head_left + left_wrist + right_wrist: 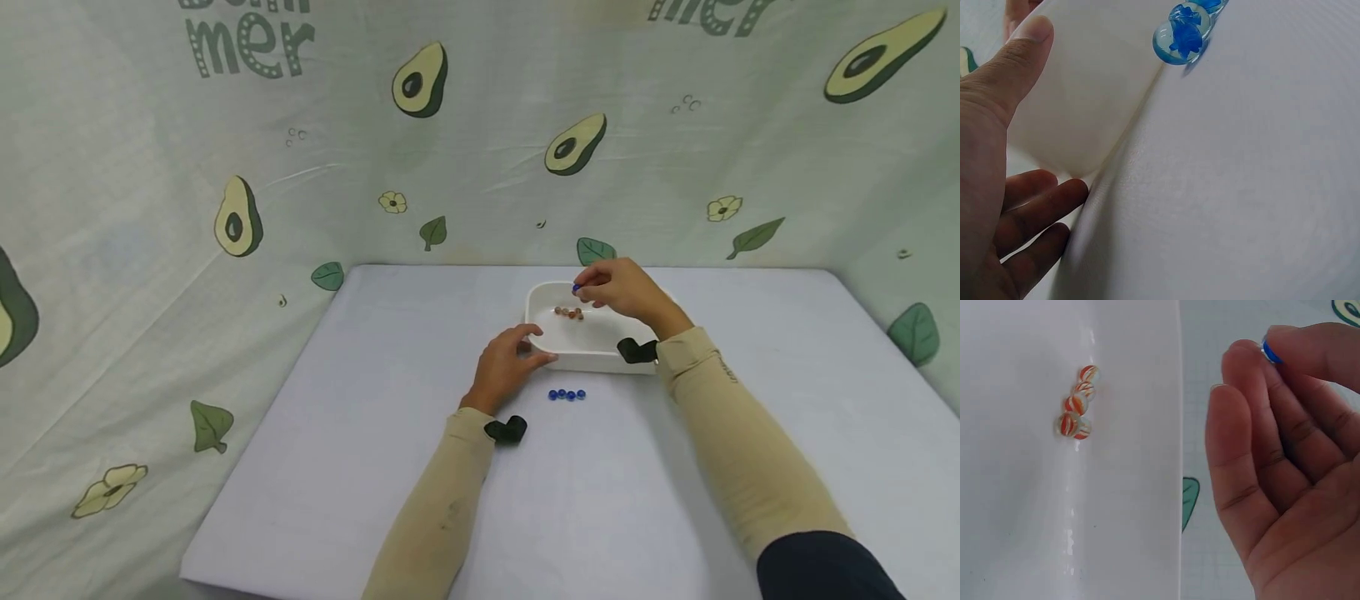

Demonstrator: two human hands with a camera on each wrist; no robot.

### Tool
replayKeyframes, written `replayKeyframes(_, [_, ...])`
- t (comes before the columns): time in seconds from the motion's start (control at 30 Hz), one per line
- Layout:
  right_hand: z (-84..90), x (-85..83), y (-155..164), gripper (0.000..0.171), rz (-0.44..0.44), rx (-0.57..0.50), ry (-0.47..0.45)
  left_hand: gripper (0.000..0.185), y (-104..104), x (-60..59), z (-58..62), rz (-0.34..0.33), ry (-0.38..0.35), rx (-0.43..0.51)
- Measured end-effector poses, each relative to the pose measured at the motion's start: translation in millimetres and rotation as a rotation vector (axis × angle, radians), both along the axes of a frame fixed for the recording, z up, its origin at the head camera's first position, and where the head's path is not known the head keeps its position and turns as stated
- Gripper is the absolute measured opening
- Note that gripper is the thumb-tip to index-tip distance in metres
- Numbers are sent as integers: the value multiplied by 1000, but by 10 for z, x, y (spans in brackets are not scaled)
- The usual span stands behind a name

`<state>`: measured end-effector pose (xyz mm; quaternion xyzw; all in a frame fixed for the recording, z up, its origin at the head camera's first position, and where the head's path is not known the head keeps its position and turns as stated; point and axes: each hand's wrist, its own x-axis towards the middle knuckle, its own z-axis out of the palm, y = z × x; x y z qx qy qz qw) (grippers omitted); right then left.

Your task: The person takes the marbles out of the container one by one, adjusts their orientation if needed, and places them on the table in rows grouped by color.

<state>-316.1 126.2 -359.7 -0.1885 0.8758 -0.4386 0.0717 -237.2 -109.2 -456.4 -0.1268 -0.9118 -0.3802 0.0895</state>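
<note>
A white rectangular tray stands on the table. My left hand holds its near left corner, with the thumb at the front rim and the fingers along the left side. Over the tray's far part, my right hand pinches a blue marble between thumb and fingertips. Inside the tray lie several orange-striped clear marbles, bunched together on the bottom. Several blue marbles sit in a short row on the table in front of the tray; part of that row shows at the top of the left wrist view.
A white cloth covers the table, whose far edge runs behind the tray. Beyond it hangs a pale curtain printed with avocados, leaves and flowers. Each wrist wears a dark strap piece, and the right one overlaps the tray's front rim.
</note>
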Motion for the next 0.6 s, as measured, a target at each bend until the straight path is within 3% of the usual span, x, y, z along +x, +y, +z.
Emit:
replayKeyframes(0.33, [8, 270, 90, 28, -30, -82, 39, 48, 10, 17, 21, 3, -3, -8])
replayKeyframes(0.6, [-80, 471, 165, 29, -75, -119, 55, 50, 0, -3, -7, -6, 12, -9])
